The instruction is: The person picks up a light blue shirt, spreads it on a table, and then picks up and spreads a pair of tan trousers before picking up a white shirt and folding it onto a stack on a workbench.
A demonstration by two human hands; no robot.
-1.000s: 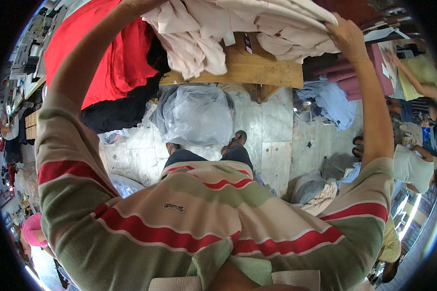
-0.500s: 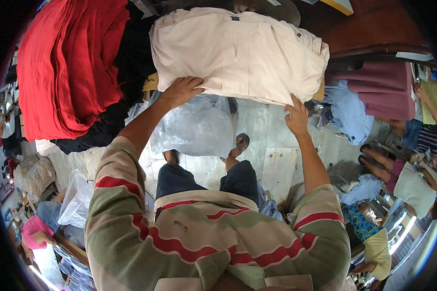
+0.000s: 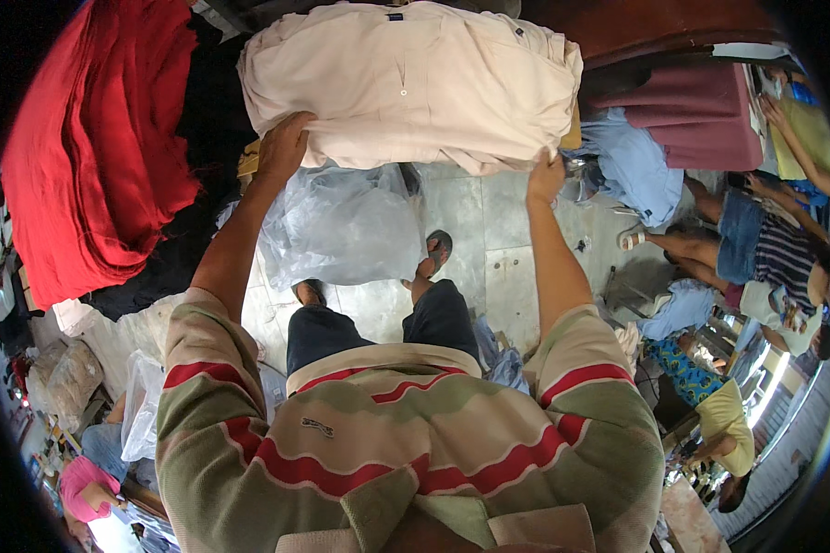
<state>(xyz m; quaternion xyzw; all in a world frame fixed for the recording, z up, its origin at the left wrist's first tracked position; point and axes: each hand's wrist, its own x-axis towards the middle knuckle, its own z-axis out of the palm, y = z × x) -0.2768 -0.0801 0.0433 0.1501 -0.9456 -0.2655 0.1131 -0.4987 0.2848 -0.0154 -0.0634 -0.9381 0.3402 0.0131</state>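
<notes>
A cream shirt (image 3: 415, 83) with a small button and a dark neck label lies spread over a thick pile in front of me. My left hand (image 3: 286, 143) grips its near edge at the left, fingers curled over the cloth. At the near right corner my right hand (image 3: 546, 177) pinches the hem, the thumb and fingers closed on it. Folds run along the near edge between both hands. How many layers each hand holds is hidden.
A tall stack of red fabric (image 3: 101, 138) stands at the left beside black cloth (image 3: 214, 120). Below the pile hangs a clear plastic bag (image 3: 341, 230). Maroon cloth (image 3: 678, 111) and a light blue garment (image 3: 632, 157) lie at the right, where other people sit nearby.
The shirt, pile and both hands now appear farther left and higher in the picture, as my view has shifted. My right hand's fingers, spread before, have closed on the hem.
</notes>
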